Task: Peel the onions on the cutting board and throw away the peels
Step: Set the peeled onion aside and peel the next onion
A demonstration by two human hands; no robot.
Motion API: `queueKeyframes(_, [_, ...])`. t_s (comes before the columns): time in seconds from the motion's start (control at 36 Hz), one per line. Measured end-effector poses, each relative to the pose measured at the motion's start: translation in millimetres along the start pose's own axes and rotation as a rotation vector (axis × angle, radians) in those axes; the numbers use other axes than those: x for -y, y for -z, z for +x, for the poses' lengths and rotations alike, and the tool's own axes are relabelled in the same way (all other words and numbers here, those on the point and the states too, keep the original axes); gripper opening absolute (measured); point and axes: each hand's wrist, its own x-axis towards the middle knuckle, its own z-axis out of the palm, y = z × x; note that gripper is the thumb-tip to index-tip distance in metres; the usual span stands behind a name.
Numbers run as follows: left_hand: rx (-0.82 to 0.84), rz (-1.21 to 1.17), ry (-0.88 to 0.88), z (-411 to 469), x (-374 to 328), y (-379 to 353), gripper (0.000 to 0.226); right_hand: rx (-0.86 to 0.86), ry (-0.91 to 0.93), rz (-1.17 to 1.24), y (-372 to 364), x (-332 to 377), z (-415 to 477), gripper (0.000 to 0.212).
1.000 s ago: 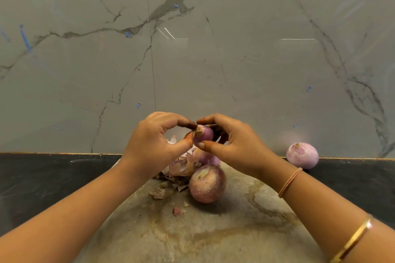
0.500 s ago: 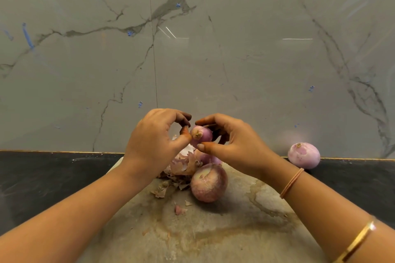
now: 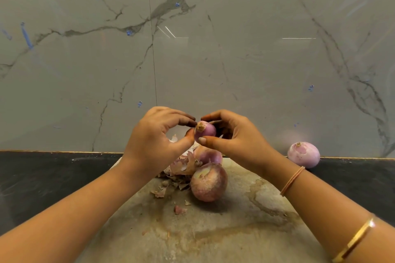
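A small purple onion with a dry root tuft is held in the air above the cutting board. My right hand grips it between thumb and fingers. My left hand pinches at its root end with thumb and fingertips. Below, a larger onion with skin on lies on the board, another onion behind it. A heap of dry peels lies to their left, partly hidden by my left hand.
A peeled pale onion sits on the black counter at the right, against the grey marble wall. Loose peel scraps lie on the stained board.
The small onion has turned a little in my right hand, showing more of its purple side. My left fingertips have shifted on its root end. Both hands stay in place.
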Motion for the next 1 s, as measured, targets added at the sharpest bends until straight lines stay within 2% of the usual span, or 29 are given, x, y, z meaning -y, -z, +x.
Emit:
queueKeyframes(0.11, [-0.018, 0.031, -0.032, 0, -3, -1, 0.032, 0.000, 0.003, -0.016, -1, 0, 0, 0.035])
queueKeyframes(0.39, [-0.002, 0.113, 0.019, -1, -1, -3, 0.027, 0.021, 0.010, -0.029, -4, 3, -2, 0.034])
queueKeyframes(0.47, [-0.011, 0.085, 0.075, -1, -1, -3, 0.030, 0.037, 0.003, 0.003, -3, 4, -2, 0.034])
queueKeyframes(0.61, [-0.081, 0.020, 0.251, 2, 9, 1, 0.012, 0.071, -0.020, 0.094, 1, 6, -3, 0.036])
queueKeyframes(0.69, [-0.071, 0.018, 0.293, 3, 14, 2, 0.014, 0.067, -0.036, 0.136, 1, 5, -2, 0.036])
queueKeyframes(0.83, [-0.023, -0.052, 0.203, 1, 6, 1, 0.017, 0.044, -0.063, 0.177, 2, 2, -1, 0.036])
queueKeyframes(1.0, [-0.018, -0.068, 0.093, 0, -2, -1, 0.026, 0.018, -0.045, 0.115, 0, 2, -1, 0.033])
